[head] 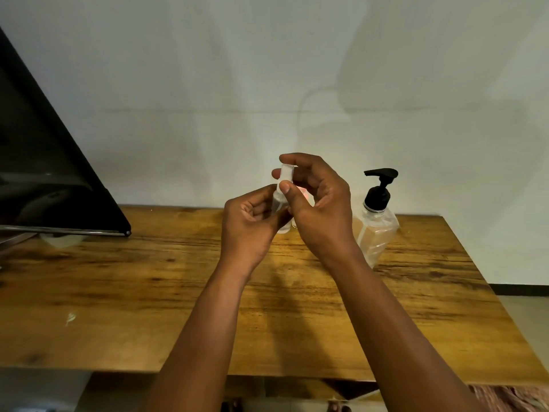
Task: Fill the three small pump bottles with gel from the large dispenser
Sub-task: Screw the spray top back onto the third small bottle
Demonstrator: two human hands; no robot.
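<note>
Pale wall behind, and below it we see a wood-grain desk (118, 278) with a dark slanted panel (44, 162) at far left. Moving right, our left hand (249, 224) curls round the body of a small pump bottle (282, 203) held above the desk, while the right hand (315, 197) pinches its translucent cap. It looks light, smooth, slippery plastic, so we'd grip the body firmly. Far right stands the large dispenser (377, 230), clear with a black pump.
</note>
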